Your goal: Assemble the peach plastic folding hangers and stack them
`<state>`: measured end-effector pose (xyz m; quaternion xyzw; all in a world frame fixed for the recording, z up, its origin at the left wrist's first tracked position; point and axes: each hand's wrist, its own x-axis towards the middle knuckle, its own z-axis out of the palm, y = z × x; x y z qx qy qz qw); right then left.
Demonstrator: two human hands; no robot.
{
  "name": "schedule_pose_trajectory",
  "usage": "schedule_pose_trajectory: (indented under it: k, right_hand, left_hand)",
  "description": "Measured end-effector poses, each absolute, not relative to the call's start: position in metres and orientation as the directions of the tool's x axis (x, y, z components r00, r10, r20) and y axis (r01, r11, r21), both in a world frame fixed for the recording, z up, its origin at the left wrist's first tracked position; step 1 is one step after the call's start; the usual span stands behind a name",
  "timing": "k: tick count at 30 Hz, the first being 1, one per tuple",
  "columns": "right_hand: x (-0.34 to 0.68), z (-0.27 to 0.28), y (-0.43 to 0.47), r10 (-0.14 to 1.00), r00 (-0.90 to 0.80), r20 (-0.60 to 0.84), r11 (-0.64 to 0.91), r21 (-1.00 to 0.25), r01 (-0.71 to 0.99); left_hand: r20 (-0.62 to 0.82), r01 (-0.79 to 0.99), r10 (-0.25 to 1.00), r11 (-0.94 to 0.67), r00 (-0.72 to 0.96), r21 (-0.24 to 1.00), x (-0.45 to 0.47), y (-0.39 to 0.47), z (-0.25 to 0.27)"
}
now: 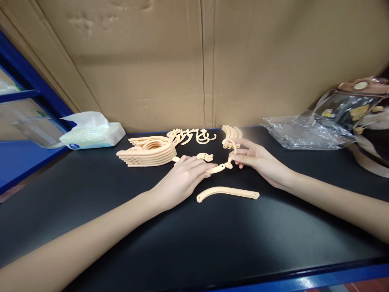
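Note:
My left hand (190, 174) is closed over a cream plastic hanger arm (216, 169), whose holed end sticks out to the right of the fingers. Between the thumb and fingers of my right hand (255, 159) is a cream hanger hook (230, 160), its curved top upward and its base beside that holed end. Whether the two parts touch, I cannot tell. A small cream piece (205, 156) lies just behind my left fingers. Closer to me, a loose curved hanger arm (227, 192) rests on the black table (243, 235).
Stacked hanger pieces (146, 153) stand at left, with several loose hooks (191, 136) behind and more hanger arms (232, 133) to their right. A tissue pack (94, 134) sits back left. Crumpled clear plastic (306, 132) and a bottle (355, 105) are back right, before a cardboard wall (146, 61).

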<state>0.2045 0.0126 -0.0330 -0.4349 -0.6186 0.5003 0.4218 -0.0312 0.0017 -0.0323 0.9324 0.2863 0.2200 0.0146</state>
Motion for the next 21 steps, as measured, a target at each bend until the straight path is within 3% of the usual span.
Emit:
schedule_pose_trajectory:
  k: [21]
  right_hand:
    - [0.2037, -0.0353, 0.0123, 0.945, -0.31, 0.101, 0.143, -0.983, 0.114]
  left_hand:
    - [0.419, 0.511, 0.533, -0.842, 0.735, 0.173, -0.0324, 0.0008, -0.0329]
